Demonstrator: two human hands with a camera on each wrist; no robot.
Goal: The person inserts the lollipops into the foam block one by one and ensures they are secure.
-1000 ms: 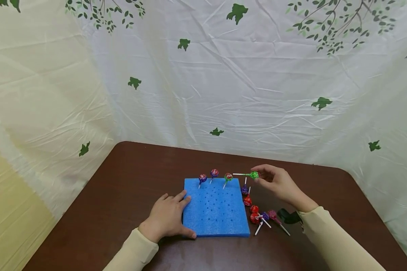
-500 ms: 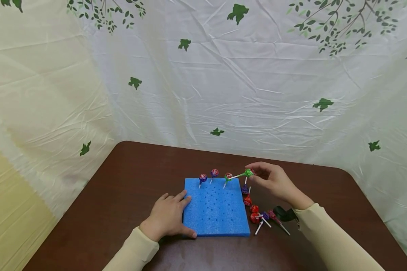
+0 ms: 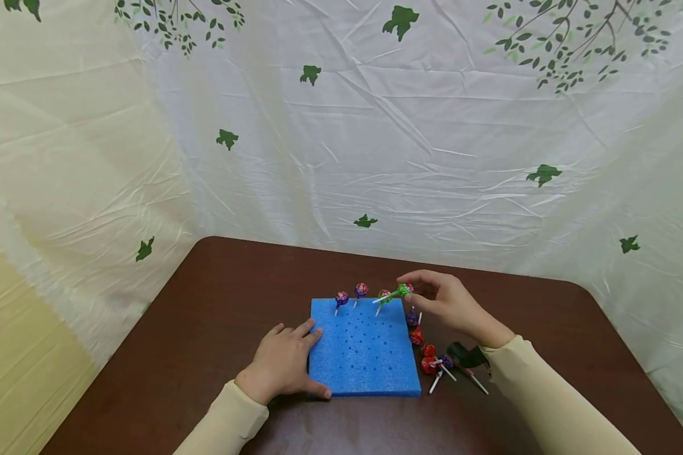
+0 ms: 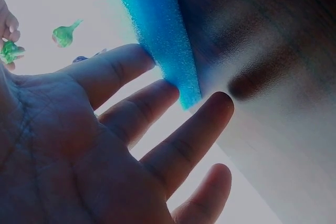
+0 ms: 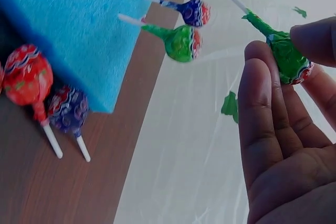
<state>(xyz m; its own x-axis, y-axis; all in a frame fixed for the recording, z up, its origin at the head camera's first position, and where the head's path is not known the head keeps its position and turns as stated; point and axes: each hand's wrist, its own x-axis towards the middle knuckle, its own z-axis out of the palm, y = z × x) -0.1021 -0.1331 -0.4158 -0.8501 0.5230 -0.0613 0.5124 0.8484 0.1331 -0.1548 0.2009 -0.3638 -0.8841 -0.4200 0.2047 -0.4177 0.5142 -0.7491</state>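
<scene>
A blue foam block (image 3: 364, 373) dotted with small holes lies on the table. Along its back edge stand two purple lollipops (image 3: 341, 298) and a green lollipop (image 3: 383, 296), sticks down in the foam. My right hand (image 3: 446, 306) pinches another green lollipop (image 5: 287, 56) by its wrapped head between thumb and fingers. Its white stick points left and slightly down, overlapping the standing green one in the head view. With fingers spread, my left hand (image 3: 281, 363) rests against the block's left side, its thumb at the front corner; fingertips (image 4: 167, 92) touch the foam in the left wrist view.
Beside the block's right edge lie loose lollipops, among them a purple one (image 5: 68, 109) and a red one (image 5: 29, 74). Several more, red (image 3: 429, 365) and purple, lie bunched nearer the front. The brown table (image 3: 250, 278) ends at a white leaf-print curtain (image 3: 296, 208).
My right hand has moved left toward the block's back edge with the green lollipop. Its stick has tilted from level to slightly downward. My left hand stays in place.
</scene>
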